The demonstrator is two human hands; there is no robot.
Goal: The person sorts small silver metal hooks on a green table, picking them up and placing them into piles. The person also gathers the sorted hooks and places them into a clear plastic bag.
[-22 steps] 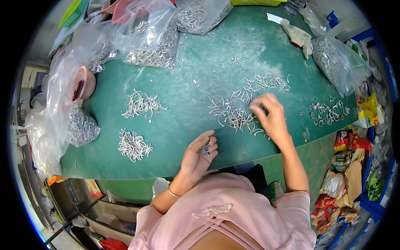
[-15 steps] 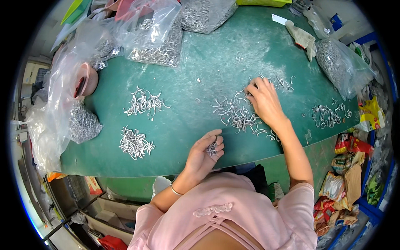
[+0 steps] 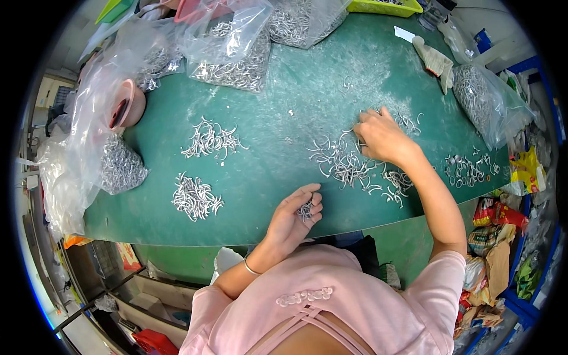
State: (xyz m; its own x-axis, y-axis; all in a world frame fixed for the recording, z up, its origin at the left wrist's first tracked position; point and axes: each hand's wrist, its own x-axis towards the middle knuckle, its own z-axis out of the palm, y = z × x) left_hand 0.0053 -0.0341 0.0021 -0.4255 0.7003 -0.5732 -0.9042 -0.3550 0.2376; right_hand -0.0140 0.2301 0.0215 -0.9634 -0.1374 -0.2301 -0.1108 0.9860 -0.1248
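Small curved silver metal parts lie in heaps on a green table (image 3: pixel 284 118). My left hand (image 3: pixel 293 216) is cupped near the table's front edge and holds a small bunch of these metal parts (image 3: pixel 306 210). My right hand (image 3: pixel 381 136) reaches forward over the scattered middle heap (image 3: pixel 346 165), its fingers pinched down on the parts at the heap's far side. Two tidier heaps sit to the left, one farther back (image 3: pixel 210 142) and one nearer the front (image 3: pixel 194 198).
Clear plastic bags full of the same metal parts line the back (image 3: pixel 236 53), the left side (image 3: pixel 118 165) and the right side (image 3: pixel 485 100). Another small heap (image 3: pixel 467 168) lies at the right. A cloth glove (image 3: pixel 435 59) lies at the back right. Coloured packaging fills the floor at right.
My right hand has moved from the near right of the middle heap up to its far side. My left hand has dropped slightly toward the table's front edge, still holding its parts.
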